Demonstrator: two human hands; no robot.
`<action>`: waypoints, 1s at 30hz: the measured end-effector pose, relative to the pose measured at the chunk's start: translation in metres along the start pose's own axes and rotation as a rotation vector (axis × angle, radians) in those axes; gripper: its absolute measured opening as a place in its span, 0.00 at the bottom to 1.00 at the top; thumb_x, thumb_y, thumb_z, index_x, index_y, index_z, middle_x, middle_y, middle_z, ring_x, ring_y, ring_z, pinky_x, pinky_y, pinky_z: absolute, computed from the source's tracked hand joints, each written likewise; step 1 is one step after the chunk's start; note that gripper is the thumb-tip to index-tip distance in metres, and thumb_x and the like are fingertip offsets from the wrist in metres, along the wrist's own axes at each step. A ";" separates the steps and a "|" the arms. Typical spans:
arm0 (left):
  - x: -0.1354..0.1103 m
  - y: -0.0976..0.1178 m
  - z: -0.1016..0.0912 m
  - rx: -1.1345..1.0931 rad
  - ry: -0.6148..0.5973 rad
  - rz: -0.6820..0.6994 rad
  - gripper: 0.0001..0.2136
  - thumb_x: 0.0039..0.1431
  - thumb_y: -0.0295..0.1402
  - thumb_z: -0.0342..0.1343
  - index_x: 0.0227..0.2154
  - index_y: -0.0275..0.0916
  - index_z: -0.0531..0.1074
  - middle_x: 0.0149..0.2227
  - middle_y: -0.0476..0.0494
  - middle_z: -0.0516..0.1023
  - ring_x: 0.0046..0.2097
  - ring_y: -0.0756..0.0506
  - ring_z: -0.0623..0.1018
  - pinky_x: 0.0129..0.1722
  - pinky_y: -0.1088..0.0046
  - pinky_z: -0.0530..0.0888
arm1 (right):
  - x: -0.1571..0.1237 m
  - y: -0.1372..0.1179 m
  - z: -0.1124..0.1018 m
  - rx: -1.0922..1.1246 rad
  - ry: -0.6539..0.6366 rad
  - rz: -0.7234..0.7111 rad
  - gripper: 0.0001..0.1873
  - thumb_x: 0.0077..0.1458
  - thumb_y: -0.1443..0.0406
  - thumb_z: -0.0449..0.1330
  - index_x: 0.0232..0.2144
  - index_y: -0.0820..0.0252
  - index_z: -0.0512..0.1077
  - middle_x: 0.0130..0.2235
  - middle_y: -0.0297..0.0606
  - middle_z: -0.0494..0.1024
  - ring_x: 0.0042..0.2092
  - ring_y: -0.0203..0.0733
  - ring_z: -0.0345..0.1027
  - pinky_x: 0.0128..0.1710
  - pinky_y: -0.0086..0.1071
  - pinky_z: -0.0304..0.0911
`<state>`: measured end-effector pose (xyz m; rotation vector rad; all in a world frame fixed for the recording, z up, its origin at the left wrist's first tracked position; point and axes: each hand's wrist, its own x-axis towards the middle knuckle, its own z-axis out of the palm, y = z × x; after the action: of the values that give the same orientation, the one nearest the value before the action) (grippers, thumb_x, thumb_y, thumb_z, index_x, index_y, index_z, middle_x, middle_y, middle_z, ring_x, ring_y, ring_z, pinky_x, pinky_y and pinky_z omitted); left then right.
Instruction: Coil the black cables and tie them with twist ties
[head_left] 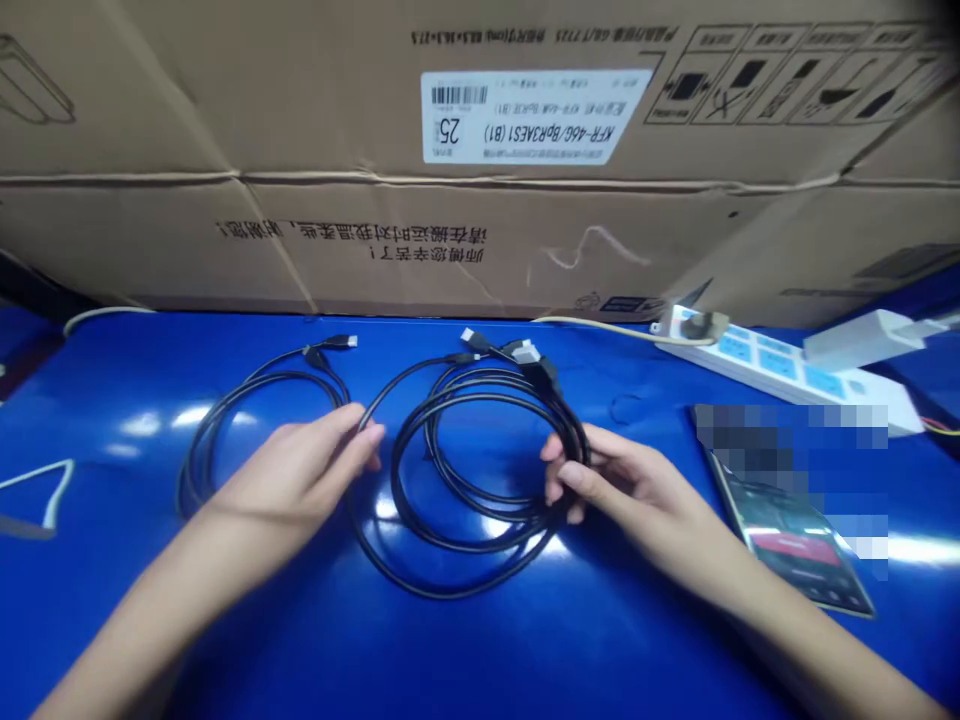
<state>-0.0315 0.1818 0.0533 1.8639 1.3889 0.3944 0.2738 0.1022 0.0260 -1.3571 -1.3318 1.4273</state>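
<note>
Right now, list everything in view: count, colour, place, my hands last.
Cardboard box: one, brown, across the back.
Label: one, white, on the box.
Table: one, blue, underneath.
Cable coil: one, black, table's left.
Looped cable: count unclear, black, between hands.
Power strip: one, white and blue, back right.
Adapter: one, white, strip's right side.
Cords: two, pale, back edge.
Flat device: one, dark, right.
Thin loop: one, dark, near strip.
Bent object: one, pale, far left.
Left hand: one, holding looped cable.
Right hand: one, holding looped cable.
</note>
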 end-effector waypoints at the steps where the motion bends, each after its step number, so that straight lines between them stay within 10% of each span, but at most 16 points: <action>1: 0.001 0.004 0.005 -0.068 -0.004 0.028 0.16 0.66 0.50 0.53 0.32 0.45 0.76 0.31 0.47 0.82 0.34 0.43 0.78 0.36 0.71 0.69 | 0.000 -0.001 0.000 0.006 -0.010 0.008 0.14 0.66 0.53 0.60 0.44 0.57 0.72 0.33 0.34 0.77 0.32 0.37 0.69 0.32 0.28 0.67; 6: 0.001 0.024 0.038 -0.751 0.030 0.008 0.16 0.65 0.50 0.54 0.42 0.44 0.73 0.37 0.45 0.81 0.35 0.46 0.80 0.35 0.72 0.76 | -0.003 -0.004 0.000 0.004 -0.040 -0.019 0.17 0.67 0.52 0.59 0.48 0.58 0.74 0.32 0.35 0.76 0.31 0.37 0.67 0.31 0.29 0.67; 11: -0.005 0.034 0.055 -1.118 -0.079 -0.185 0.11 0.70 0.44 0.50 0.42 0.43 0.71 0.16 0.62 0.56 0.16 0.56 0.50 0.18 0.81 0.63 | -0.002 -0.002 0.001 -0.021 -0.088 -0.012 0.22 0.67 0.49 0.57 0.51 0.58 0.76 0.33 0.37 0.75 0.32 0.39 0.65 0.31 0.31 0.63; 16: -0.002 0.036 0.049 -1.347 -0.182 -0.298 0.25 0.73 0.44 0.41 0.29 0.34 0.75 0.17 0.61 0.48 0.19 0.56 0.43 0.17 0.83 0.60 | -0.005 -0.002 0.005 0.223 -0.104 0.006 0.21 0.67 0.49 0.57 0.48 0.55 0.78 0.35 0.37 0.76 0.36 0.40 0.66 0.39 0.33 0.64; 23: 0.002 0.035 0.040 -1.593 -0.166 -0.303 0.19 0.73 0.41 0.41 0.50 0.45 0.78 0.22 0.56 0.56 0.20 0.55 0.52 0.19 0.84 0.63 | -0.010 -0.010 -0.001 0.669 -0.133 0.140 0.43 0.49 0.61 0.75 0.64 0.33 0.64 0.51 0.33 0.78 0.39 0.36 0.76 0.39 0.27 0.68; 30: -0.001 0.030 0.041 -1.578 -0.339 -0.305 0.17 0.71 0.44 0.47 0.53 0.51 0.77 0.23 0.57 0.54 0.21 0.55 0.47 0.18 0.87 0.59 | -0.009 0.000 -0.002 0.678 -0.145 0.187 0.44 0.45 0.56 0.77 0.63 0.39 0.66 0.53 0.37 0.79 0.34 0.37 0.75 0.37 0.31 0.67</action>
<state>0.0147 0.1614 0.0476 0.3725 0.6334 0.6798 0.2776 0.0938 0.0286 -0.9456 -0.6961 1.9043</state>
